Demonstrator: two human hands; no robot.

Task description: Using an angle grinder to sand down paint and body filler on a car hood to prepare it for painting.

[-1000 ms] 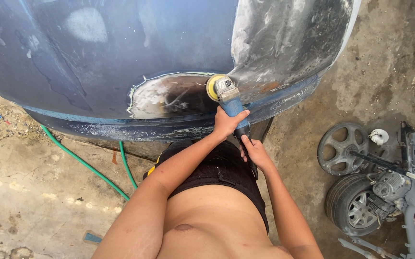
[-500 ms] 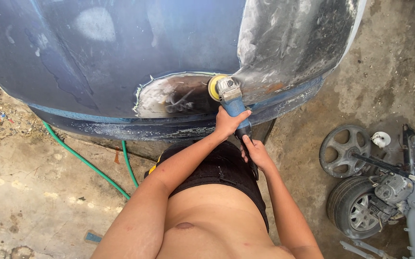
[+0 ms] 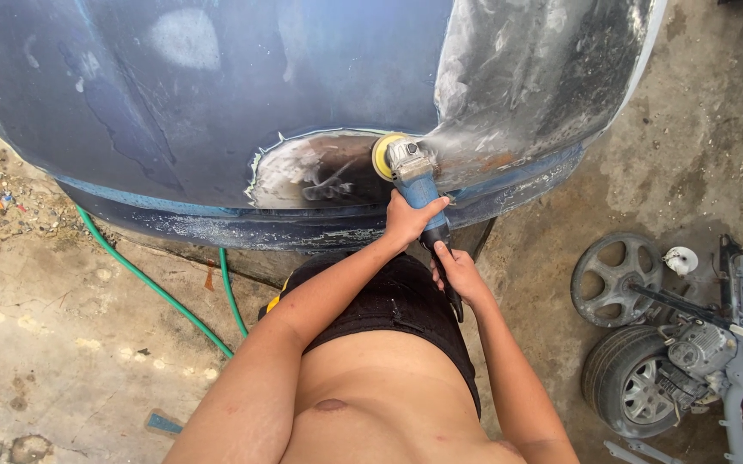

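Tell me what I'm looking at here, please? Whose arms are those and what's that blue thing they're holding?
The camera sits on a person's head and looks down, so you see their own chest and arms from above. The left hand grips the blue body of a grinder, a power tool with a spinning yellow disc. The right hand holds its rear end lower down. The disc is pressed against a big blue car panel, where paint is already scraped off to bare grey patches. On the concrete floor lie a green hose, two wheels and some grey machine parts at the right.
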